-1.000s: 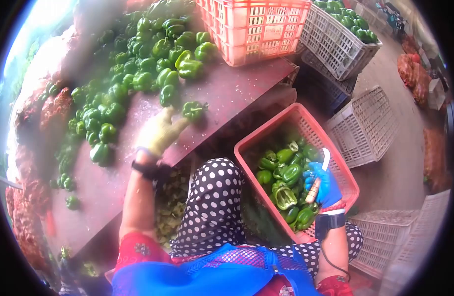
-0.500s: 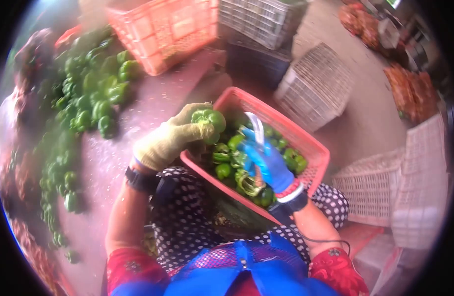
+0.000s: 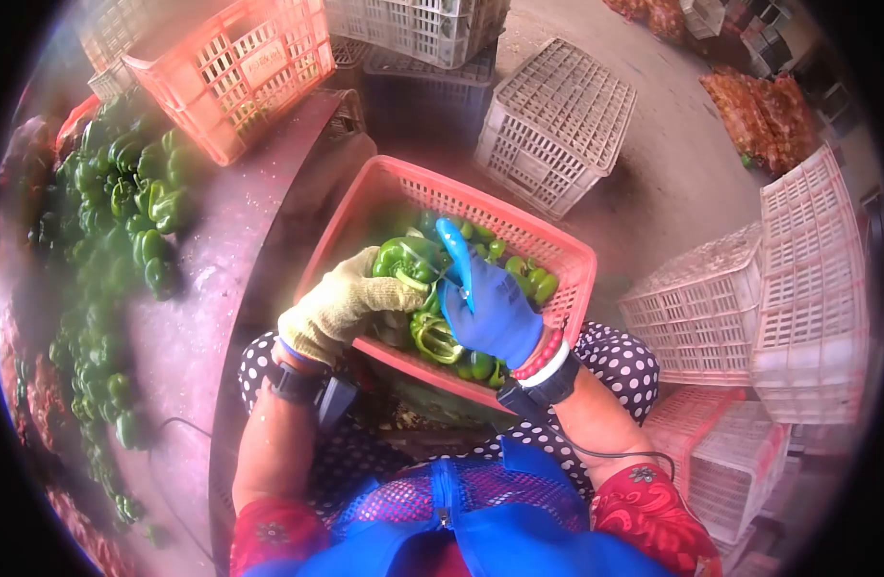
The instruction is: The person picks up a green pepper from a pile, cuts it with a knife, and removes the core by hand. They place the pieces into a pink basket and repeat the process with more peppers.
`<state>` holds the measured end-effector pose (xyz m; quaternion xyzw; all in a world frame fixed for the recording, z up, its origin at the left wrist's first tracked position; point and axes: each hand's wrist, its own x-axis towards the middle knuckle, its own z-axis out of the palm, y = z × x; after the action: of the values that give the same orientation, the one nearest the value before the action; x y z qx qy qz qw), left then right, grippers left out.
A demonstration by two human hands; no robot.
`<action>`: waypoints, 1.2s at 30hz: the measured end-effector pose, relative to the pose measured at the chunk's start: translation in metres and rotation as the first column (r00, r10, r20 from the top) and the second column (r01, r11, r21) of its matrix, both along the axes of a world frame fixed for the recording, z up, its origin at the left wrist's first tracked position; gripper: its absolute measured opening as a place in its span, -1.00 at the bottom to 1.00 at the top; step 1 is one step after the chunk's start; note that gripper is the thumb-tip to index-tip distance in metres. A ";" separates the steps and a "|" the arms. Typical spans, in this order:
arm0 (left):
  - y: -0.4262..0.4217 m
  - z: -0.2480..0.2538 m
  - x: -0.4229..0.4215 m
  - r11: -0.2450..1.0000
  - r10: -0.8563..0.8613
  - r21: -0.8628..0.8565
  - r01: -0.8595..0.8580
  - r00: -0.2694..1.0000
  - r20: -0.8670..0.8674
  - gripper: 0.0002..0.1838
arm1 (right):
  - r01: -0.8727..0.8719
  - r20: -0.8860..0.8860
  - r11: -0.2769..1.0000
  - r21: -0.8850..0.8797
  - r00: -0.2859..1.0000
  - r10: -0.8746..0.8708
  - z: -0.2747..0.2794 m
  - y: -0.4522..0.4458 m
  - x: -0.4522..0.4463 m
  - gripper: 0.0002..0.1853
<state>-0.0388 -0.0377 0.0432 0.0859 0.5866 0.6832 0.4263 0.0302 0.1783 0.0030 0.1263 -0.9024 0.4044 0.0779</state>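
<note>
Green pepper sits clasped in the left hand, beside the right hand's unclear grip.

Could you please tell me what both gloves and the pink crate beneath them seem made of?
Left glove: probably knitted yarn, matte, with a textured surface. Right glove: perhaps rubber-coated, being smooth, blue and shiny in places. Pink crate: likely moulded plastic, faintly glossy, with regular slots.

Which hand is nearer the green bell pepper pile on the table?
Left. The left hand holds a green bell pepper over the pink crate, on the side toward the pile; the right hand is beyond it, farther away.
</note>
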 end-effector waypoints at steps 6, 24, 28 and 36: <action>0.003 -0.012 -0.009 0.991 -0.036 -0.131 0.032 0.999 -0.028 -0.41 | 0.006 -0.016 0.990 0.140 1.000 -0.003 -0.014 -0.002 -0.003 -0.11; 0.008 -0.011 0.008 0.954 0.102 -0.279 -0.109 0.994 -0.039 -0.43 | 0.030 0.166 0.987 0.156 0.985 -0.056 -0.028 -0.014 -0.009 -0.05; 0.018 -0.018 0.015 0.927 0.094 -0.334 -0.169 0.969 -0.227 -0.45 | 0.132 0.411 0.959 0.251 0.883 -0.229 -0.020 -0.027 -0.008 -0.06; 0.002 0.002 0.015 0.993 0.116 0.009 -0.115 0.993 -0.038 -0.37 | 0.195 0.637 0.962 0.191 0.721 -0.273 -0.121 0.009 0.000 -0.48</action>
<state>-0.0239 -0.0359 0.0455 0.0663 0.5962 0.7070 0.3745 0.0300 0.1871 -0.1177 -0.1349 -0.9013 0.3592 -0.2009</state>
